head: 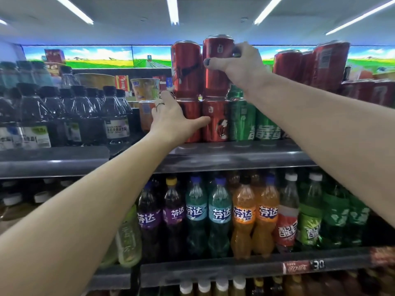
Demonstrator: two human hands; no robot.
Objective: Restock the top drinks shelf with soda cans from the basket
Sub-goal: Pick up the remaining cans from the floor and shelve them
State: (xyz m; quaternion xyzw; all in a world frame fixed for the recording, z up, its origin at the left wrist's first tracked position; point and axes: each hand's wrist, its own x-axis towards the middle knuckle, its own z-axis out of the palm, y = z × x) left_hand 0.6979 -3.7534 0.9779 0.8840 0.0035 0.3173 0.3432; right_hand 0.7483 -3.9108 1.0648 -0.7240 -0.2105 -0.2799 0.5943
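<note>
Shop aisle under strip lights, dark metal top shelf running across the middle. Right hand is wrapped round the upper red can at about 12 o'clock, thumb on the front, fingers curled behind near the rim. That can sits on a lower red can, second layer of the stack. Left hand has its fingers laid flat against the bottom-row can at 11 o'clock, thumb reaching across to the can next door, so it's pressing rather than gripping. Another stacked red can stands touching the held one on its left.

Green cans crowd right beside at 1 o'clock, more red cans at 2 o'clock, blurry. Dark bottles fill 9 o'clock. Fanta-type bottles line the shelf below. Can't see any basket. Both forearms cover part of the shelf front; only open room is above the stack.
</note>
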